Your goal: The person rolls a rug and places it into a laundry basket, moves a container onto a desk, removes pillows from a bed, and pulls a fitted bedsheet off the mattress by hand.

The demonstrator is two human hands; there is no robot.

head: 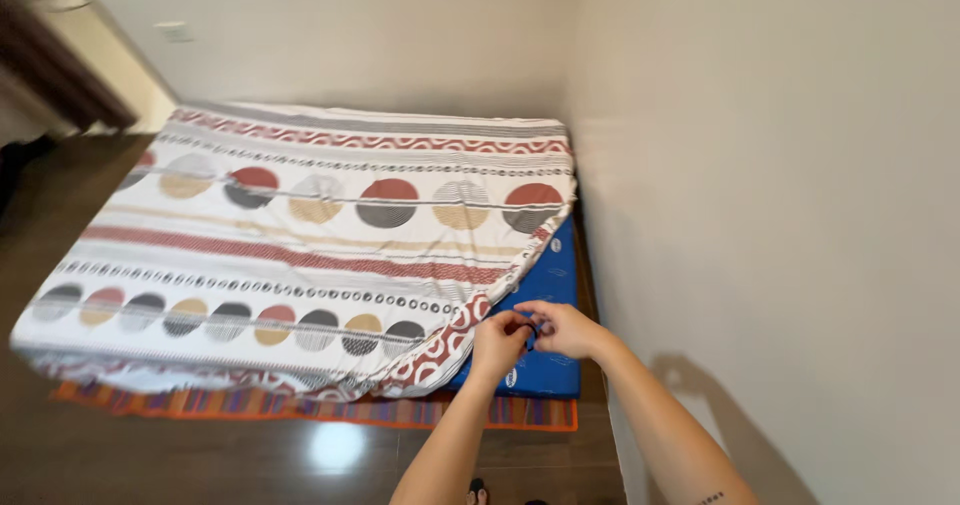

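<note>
At the mattress's near right corner, both hands, left hand (497, 343) and right hand (565, 330), pinch the patterned fitted sheet's (300, 255) loose edge, which leaves the blue mattress (545, 285) exposed beside the wall (780, 215).

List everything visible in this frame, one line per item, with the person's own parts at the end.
sheet: one, white with red, grey and tan circles and stripes, spread over the mattress, near right corner not pulled on
mattress: one, blue, on the floor against the wall, one corner bare
mat: one, orange striped, under the mattress
floor: dark, glossy
wall: cream, right and behind
left hand: gripping the sheet edge
right hand: pinching the same edge
</note>
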